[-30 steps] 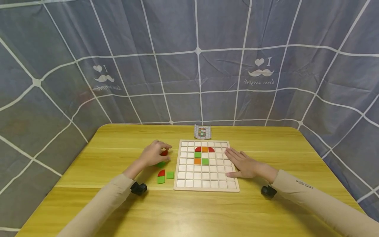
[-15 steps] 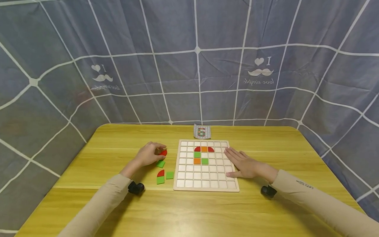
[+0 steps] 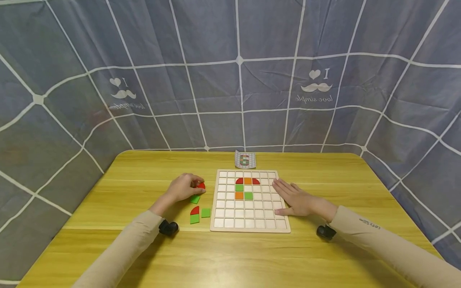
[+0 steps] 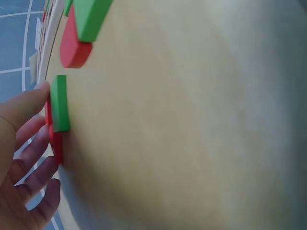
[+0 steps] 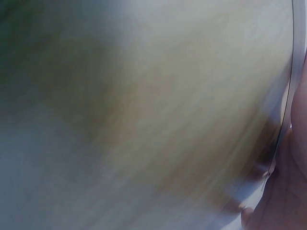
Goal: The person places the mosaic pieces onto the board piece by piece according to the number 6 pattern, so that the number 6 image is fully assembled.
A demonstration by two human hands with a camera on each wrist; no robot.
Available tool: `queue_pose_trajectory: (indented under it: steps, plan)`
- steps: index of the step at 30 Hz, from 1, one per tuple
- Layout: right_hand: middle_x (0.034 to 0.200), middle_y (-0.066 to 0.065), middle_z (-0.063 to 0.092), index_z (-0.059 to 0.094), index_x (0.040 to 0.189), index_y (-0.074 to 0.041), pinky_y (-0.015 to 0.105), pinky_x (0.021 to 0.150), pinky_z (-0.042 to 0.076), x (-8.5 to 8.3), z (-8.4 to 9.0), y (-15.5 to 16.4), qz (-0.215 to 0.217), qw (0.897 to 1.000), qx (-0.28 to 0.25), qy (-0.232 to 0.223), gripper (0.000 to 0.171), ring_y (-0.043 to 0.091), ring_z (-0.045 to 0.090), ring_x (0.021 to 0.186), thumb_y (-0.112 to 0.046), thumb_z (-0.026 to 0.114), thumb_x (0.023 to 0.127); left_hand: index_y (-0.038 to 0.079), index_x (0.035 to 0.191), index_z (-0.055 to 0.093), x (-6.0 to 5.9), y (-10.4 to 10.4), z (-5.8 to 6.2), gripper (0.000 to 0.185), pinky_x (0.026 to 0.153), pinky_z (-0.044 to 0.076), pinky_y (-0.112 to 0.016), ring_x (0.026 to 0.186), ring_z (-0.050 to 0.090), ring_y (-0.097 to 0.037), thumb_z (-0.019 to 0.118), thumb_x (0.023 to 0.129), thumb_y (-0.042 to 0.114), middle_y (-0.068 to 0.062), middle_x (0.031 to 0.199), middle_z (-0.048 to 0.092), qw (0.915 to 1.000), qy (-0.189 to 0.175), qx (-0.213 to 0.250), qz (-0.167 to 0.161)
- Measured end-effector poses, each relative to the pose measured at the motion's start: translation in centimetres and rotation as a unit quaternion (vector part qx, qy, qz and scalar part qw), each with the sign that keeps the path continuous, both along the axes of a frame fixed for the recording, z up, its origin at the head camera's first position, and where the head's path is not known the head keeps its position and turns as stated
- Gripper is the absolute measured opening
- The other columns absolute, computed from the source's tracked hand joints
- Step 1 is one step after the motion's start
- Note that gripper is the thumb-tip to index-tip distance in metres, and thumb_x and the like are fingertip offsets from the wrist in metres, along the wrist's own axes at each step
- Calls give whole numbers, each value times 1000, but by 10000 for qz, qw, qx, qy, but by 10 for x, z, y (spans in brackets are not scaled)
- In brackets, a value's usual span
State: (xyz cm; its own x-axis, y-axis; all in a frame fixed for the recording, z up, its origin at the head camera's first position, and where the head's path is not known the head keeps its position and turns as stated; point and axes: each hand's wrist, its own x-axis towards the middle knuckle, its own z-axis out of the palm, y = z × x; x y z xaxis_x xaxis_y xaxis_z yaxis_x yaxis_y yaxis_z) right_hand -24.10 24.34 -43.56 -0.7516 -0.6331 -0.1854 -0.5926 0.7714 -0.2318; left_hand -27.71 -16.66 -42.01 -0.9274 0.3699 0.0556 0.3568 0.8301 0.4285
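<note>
My left hand [image 3: 183, 187] pinches a red quarter-circle tile [image 3: 202, 185] between thumb and fingers, left of the wooden grid board [image 3: 226, 225]. Close under that hand lies a green square tile [image 3: 195, 199]; in the left wrist view this green tile [image 4: 60, 103] stands in front of red pieces, one of them a red piece [image 4: 56, 146] by the fingers. My right hand [image 3: 296, 200] rests flat, fingers straight, on the board's right edge. On the board sit red quarter-circles, orange squares and green squares, including a green tile [image 3: 248, 195].
Nearer on the table [image 3: 230, 260] lie another red quarter-circle [image 3: 195, 210], a green square [image 3: 194, 219] touching it, and a green square [image 3: 205, 213] beside them. Behind the board is a small pattern card [image 3: 245, 160]. A grey curtain [image 3: 216, 88] surrounds the table's back.
My left hand first drew back slightly left, uncovering the green tile, then shifted a little right with the red quarter-circle tile. The right hand has stayed on the board.
</note>
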Motion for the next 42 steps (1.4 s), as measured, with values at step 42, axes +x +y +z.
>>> queue_pose_trajectory:
  steps: [42]
  plan:
    - [159, 27, 6, 11, 152, 5, 63, 113, 14, 4, 6, -4, 115, 9999, -39, 52, 93, 44, 9, 146, -57, 49, 93, 12, 96, 77, 10, 4, 8, 28, 60, 46, -26, 70, 63, -8, 79, 75, 30, 0, 88, 75, 9983, 533, -252, -33]
